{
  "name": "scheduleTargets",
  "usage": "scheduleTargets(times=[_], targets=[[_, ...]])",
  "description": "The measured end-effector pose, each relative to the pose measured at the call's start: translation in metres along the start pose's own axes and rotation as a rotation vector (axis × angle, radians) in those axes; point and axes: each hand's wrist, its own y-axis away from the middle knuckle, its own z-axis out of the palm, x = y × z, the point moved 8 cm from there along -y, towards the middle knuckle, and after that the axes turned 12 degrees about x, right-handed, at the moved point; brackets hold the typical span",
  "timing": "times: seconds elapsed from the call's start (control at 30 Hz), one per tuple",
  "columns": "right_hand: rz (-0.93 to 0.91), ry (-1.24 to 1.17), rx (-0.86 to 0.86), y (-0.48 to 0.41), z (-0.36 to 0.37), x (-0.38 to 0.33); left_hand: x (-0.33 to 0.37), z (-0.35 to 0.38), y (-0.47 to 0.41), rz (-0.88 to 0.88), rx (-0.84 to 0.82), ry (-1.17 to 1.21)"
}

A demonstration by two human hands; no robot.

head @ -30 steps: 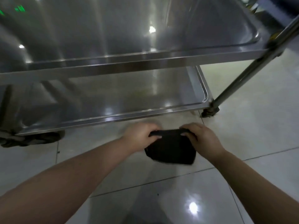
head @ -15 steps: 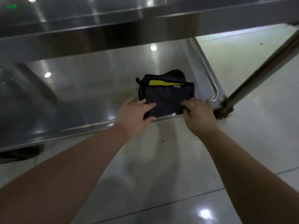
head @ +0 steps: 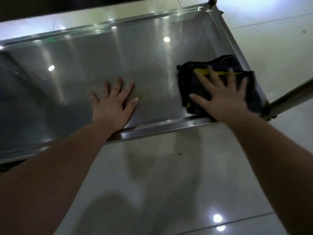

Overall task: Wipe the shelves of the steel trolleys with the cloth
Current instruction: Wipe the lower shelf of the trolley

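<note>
The lower steel shelf point(head: 67, 92) of the trolley fills the upper half of the head view. A folded dark cloth point(head: 188, 85) with a yellow stripe lies in the shelf's near right corner. My right hand point(head: 223, 99) lies flat on the cloth with fingers spread, pressing it down. To the left, my left hand point(head: 113, 104) rests palm down on the bare steel, fingers straight, its wrist over the front rim.
The trolley's right front leg point(head: 291, 97) slants out beside the cloth. The shelf's raised rim point(head: 152, 128) runs along the front. The dark underside of the upper shelf point(head: 50, 7) hangs at the top. Glossy floor tiles point(head: 169, 184) lie below and to the right.
The cloth went from my two hands in front of the trolley onto the lower shelf, then right into its corner. My left hand has let go and now lies on bare steel.
</note>
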Motion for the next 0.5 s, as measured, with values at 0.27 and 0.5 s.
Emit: scheduleTargets(times=[0.27,0.5], targets=[[-0.159,-0.053,0.026,0.035,0.003,-0.083,0.001,0.001,0.001,0.02,0.034,-0.017],[-0.16,-0.078,-0.022,-0.069,0.028,-0.149,-0.001,0.0,0.0,-0.003,0.058,-0.015]])
